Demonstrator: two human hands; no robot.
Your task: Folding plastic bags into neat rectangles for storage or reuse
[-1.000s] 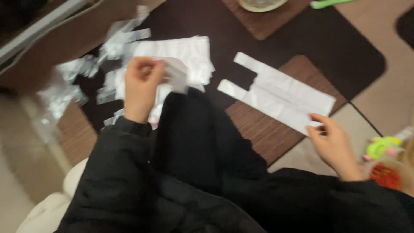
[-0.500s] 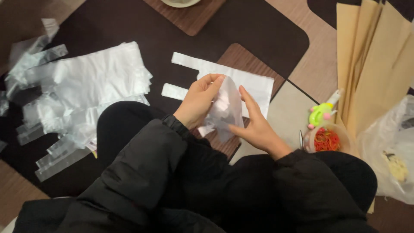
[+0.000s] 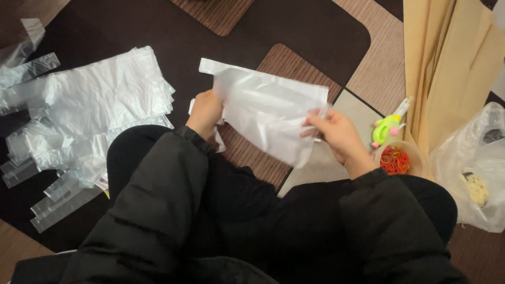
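Plastic bag (image 3: 271, 113) stretching between both hands, centre frame
Left hand (image 3: 204, 112) and right hand (image 3: 336, 134) are pinching opposite edges (thin film); I'm guessing it could slip or tear if they're tugging unevenly.

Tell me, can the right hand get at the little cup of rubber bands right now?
Probably yes: the cup of rubber bands sits open just beside the right hand, nothing between, though that hand's grip holds the clear plastic bag.

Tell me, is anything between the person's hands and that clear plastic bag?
Nothing visible. The left hand grips the clear plastic bag at its left edge, and the right hand pinches its right edge. The bag hangs spread between them.
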